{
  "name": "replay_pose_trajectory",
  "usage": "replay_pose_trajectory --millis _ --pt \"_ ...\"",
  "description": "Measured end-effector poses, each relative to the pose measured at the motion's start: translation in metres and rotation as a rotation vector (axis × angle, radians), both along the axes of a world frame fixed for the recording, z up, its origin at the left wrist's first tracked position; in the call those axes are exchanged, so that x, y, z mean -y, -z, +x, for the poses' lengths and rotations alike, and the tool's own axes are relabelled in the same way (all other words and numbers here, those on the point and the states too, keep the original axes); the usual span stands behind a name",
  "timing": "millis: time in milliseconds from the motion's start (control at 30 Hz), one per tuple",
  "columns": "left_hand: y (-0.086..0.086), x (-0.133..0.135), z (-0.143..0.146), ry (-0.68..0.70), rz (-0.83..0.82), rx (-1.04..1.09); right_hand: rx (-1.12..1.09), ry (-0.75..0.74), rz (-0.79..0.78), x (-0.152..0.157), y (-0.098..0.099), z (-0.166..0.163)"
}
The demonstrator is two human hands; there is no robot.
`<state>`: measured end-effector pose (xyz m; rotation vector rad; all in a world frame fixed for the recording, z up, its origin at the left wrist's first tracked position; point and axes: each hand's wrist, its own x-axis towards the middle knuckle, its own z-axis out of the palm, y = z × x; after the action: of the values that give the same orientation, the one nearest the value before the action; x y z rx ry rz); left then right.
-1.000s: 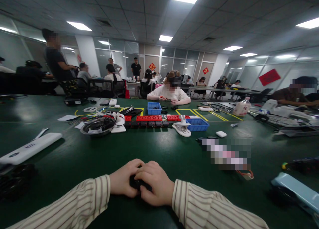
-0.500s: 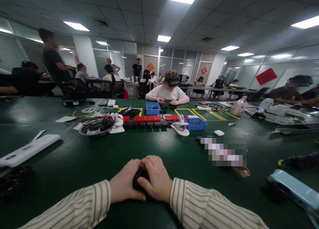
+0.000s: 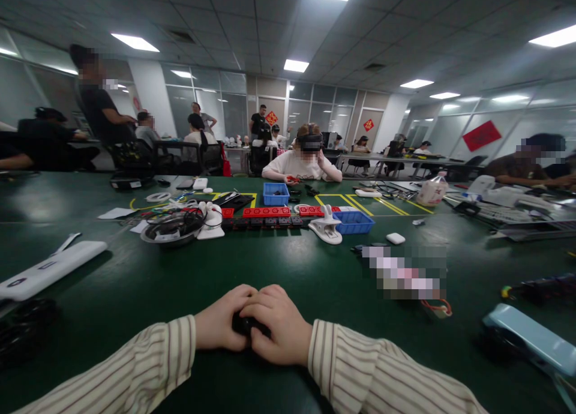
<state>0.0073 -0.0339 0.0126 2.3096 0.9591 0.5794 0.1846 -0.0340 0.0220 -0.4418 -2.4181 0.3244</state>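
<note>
My left hand [image 3: 222,319] and my right hand [image 3: 284,325] meet at the near middle of the green table [image 3: 180,282]. Between them is a small, rounded black object [image 3: 245,324], mostly covered by my fingers, so its kind does not show. The left hand wraps its far and left side, thumb toward me. Curled over it from the right, my right hand has its fingers overlapping the left fingertips and its thumb along the near side.
Ahead lie red and black power strips [image 3: 266,212], a blue bin [image 3: 353,222], a white clip stand [image 3: 326,227] and a metal bowl of cables [image 3: 173,229]. A white device [image 3: 54,270] rests left, a light blue one [image 3: 531,337] right. A person in white [image 3: 299,165] sits opposite.
My right fingers have slid left and lower over the black object, and my left hand has shifted slightly left. The person opposite has raised one hand to their head.
</note>
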Motion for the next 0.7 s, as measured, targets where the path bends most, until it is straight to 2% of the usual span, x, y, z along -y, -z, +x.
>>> replay_pose_trajectory --millis 133,233,400,533,633,700 --pt "0.0 -0.002 -0.001 0.036 -0.013 -0.007 0.006 -0.139 0.067 0.0 -0.001 0.0" --pt "0.003 -0.004 -0.005 0.019 -0.008 -0.042 -0.007 -0.129 0.058 0.002 -0.004 0.001" --pt "0.006 0.0 -0.005 -0.062 0.052 -0.18 -0.031 0.056 0.0 0.004 -0.003 0.001" --pt "0.0 0.009 0.004 -0.195 0.114 -0.247 -0.003 0.242 -0.068 0.004 0.002 -0.001" --pt "-0.006 0.013 0.009 -0.277 0.145 -0.247 0.061 0.292 -0.097 0.004 0.002 -0.003" --pt "-0.008 0.013 0.009 -0.269 0.138 -0.246 0.097 0.302 -0.103 0.004 0.0 -0.004"
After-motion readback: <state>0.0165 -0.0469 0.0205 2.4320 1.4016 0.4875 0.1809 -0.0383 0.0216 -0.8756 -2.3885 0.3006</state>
